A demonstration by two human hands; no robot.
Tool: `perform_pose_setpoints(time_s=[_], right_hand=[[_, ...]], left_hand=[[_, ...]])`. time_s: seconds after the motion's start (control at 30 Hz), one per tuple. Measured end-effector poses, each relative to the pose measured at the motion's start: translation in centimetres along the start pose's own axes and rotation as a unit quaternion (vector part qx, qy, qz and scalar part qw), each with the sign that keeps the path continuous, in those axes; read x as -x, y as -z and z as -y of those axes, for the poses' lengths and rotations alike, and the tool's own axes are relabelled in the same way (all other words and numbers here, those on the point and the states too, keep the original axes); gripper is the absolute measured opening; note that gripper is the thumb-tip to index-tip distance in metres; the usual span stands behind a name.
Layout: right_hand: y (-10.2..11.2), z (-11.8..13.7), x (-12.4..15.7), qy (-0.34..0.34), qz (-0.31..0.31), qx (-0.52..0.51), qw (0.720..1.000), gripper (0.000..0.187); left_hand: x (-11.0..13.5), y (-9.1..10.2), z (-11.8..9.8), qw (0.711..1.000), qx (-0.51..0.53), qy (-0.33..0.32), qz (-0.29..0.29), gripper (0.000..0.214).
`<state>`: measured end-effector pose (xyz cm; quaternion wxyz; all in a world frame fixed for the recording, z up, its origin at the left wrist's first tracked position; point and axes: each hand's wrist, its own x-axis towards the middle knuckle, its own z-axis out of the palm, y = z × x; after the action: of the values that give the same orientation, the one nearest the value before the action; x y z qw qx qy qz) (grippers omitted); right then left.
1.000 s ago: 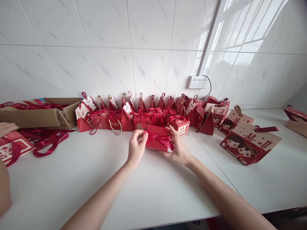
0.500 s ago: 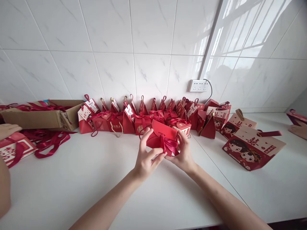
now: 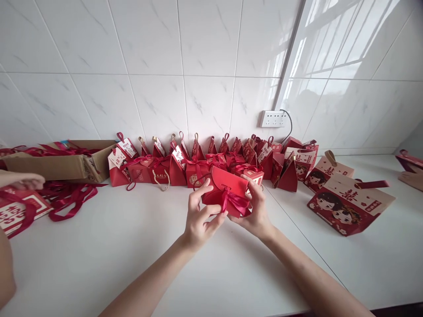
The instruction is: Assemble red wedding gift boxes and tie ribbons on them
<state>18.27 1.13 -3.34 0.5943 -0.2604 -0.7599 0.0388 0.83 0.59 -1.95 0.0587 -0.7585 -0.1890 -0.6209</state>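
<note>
I hold a small red gift box [image 3: 225,185] with a rounded flap, lifted a little above the white counter [image 3: 132,255]. A dark red ribbon bow [image 3: 235,201] is tied on its front. My left hand [image 3: 199,215] grips the box's left side, thumb and fingers pinching by the ribbon. My right hand [image 3: 257,207] wraps round the right side and the underside. Behind the box stands a row of several finished red gift boxes [image 3: 185,164] along the tiled wall.
A brown cardboard carton [image 3: 56,165] with loose red ribbons [image 3: 71,193] lies at the left. Another person's hand [image 3: 23,180] rests on a red box [image 3: 15,211] at the far left. Larger flat cartoon-printed bags [image 3: 350,203] lie right; another hand [image 3: 411,178] at the right edge. A power strip [image 3: 272,118] hangs on the wall.
The box has been raised off the counter and tilted toward me, flap up. Both my hands shifted from tugging the bow to gripping the box's sides. The person's hand at left moved slightly right.
</note>
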Motion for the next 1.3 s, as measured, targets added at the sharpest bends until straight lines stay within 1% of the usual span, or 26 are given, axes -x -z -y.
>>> perform_pose_setpoints(time_s=[0.13,0.27,0.33,0.43,0.47,0.53,0.63,0.7,0.77,0.8,0.83,0.87,0.93,1.0,1.07,1.13,1.17,1.2,1.23,1.3], right_hand=[[0.4,-0.6,0.1,-0.010,0.023,0.010,1.000,0.095],[0.6,-1.0,0.3,-0.009,0.025,0.029,0.999,0.096],[0.6,-1.0,0.3,-0.006,0.026,0.034,0.999,0.096],[0.5,-1.1,0.3,-0.009,0.030,0.035,0.999,0.096],[0.5,-1.1,0.3,-0.009,0.030,0.033,0.999,0.096],[0.5,-1.2,0.3,-0.003,0.028,0.026,0.999,0.096],[0.5,-1.3,0.4,-0.002,0.029,0.011,1.000,0.096],[0.6,-1.3,0.4,-0.008,0.034,0.002,0.999,0.097],[0.5,-1.3,0.4,-0.006,0.033,0.006,0.999,0.097],[0.5,-1.2,0.4,-0.004,0.030,0.012,0.999,0.097],[0.5,-1.2,0.3,-0.003,0.029,0.019,0.999,0.096],[0.6,-1.2,0.3,-0.006,0.030,0.025,0.999,0.096],[0.6,-1.3,0.2,-0.021,0.042,0.026,0.999,0.097],[0.7,-1.5,0.2,-0.054,0.069,0.012,0.996,0.100],[0.8,-1.9,0.2,-0.103,0.110,-0.015,0.989,0.101],[0.9,-2.3,0.2,-0.155,0.142,-0.050,0.976,0.100],[0.9,-2.5,0.2,-0.176,0.148,-0.068,0.971,0.100],[1.0,-2.6,0.3,-0.194,0.147,-0.084,0.966,0.101],[1.0,-2.7,0.3,-0.206,0.140,-0.097,0.964,0.102],[0.9,-2.7,0.2,-0.214,0.123,-0.110,0.963,0.103]], left_hand=[[0.0,-0.1,-0.1,1.000,-0.001,-0.010,-0.012,0.006],[0.0,-0.1,-0.2,1.000,0.006,-0.026,-0.005,0.006],[-0.1,-0.1,-0.1,1.000,0.005,-0.010,-0.012,0.006],[-0.2,0.1,0.0,0.998,-0.003,0.042,-0.038,0.005],[-0.2,0.1,0.1,0.998,-0.005,0.050,-0.043,0.005],[-0.1,0.0,0.2,0.998,-0.002,0.040,-0.038,0.005],[0.3,-0.2,0.3,1.000,0.012,0.009,-0.012,0.006],[0.5,-0.3,0.2,1.000,0.018,0.006,-0.002,0.005],[0.5,-0.3,0.1,1.000,0.022,0.009,-0.004,0.006],[0.4,-0.3,0.0,0.999,0.025,0.019,-0.013,0.006],[0.3,-0.3,0.0,0.998,0.031,0.042,-0.028,0.006],[0.1,-0.2,0.1,0.995,0.041,0.082,-0.048,0.006],[-0.1,-0.2,0.5,0.973,0.066,0.203,-0.089,0.009],[-0.1,-0.3,1.3,0.931,0.096,0.335,-0.111,0.015],[0.2,-0.5,2.3,0.872,0.138,0.455,-0.115,0.021],[0.5,-0.6,3.4,0.802,0.187,0.553,-0.125,0.024],[0.7,-0.7,3.8,0.772,0.204,0.587,-0.134,0.024],[0.8,-0.7,4.2,0.752,0.211,0.608,-0.142,0.023],[1.0,-0.6,4.5,0.742,0.211,0.619,-0.149,0.023],[1.2,-0.6,4.9,0.740,0.197,0.625,-0.152,0.022]])
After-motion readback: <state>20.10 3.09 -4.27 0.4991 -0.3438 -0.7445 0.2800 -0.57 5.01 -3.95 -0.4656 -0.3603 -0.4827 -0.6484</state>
